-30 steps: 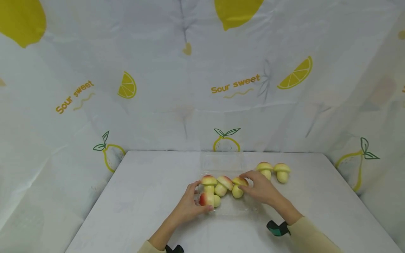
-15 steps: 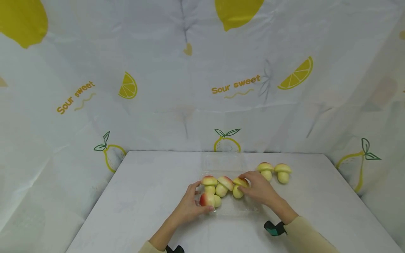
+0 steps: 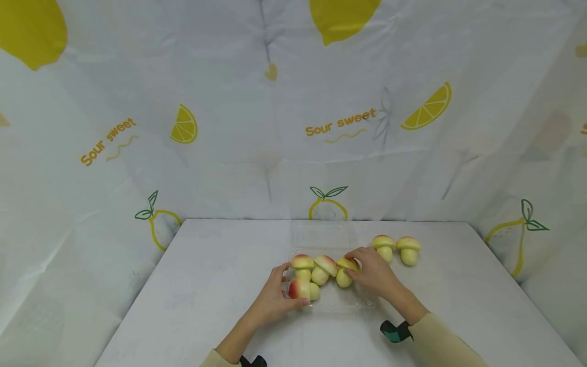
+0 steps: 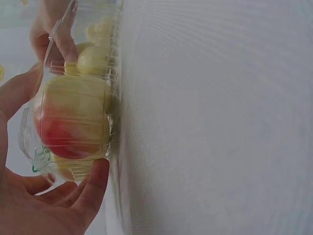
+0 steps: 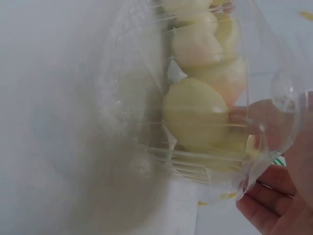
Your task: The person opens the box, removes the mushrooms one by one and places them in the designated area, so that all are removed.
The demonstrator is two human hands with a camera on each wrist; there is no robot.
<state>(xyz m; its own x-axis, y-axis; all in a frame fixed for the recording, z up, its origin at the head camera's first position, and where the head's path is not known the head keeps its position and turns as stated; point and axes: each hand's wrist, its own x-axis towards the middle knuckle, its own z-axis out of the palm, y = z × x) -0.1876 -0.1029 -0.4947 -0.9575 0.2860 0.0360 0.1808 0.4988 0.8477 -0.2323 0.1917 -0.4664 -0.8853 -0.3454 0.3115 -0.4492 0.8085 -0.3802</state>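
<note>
A clear plastic clamshell box lies on the table, its lid folded back. Along its left side, my left hand grips the wall, thumb near the front corner. Inside are yellow toy mushrooms with reddish caps: one at the back left, a tilted one beside it, and one on its side in front. My right hand reaches over the right wall and pinches another toy mushroom at the box's back right. Through the plastic, the right wrist view shows that mushroom's round stem.
Two more toy mushrooms, one partly behind my right hand and one farther right, stand on the white table outside the box. A lemon-printed cloth hangs behind the table's far edge.
Both hands keep their places on the box and the mushroom. My right wrist and sleeve have shifted slightly left; the mushrooms look unmoved.
</note>
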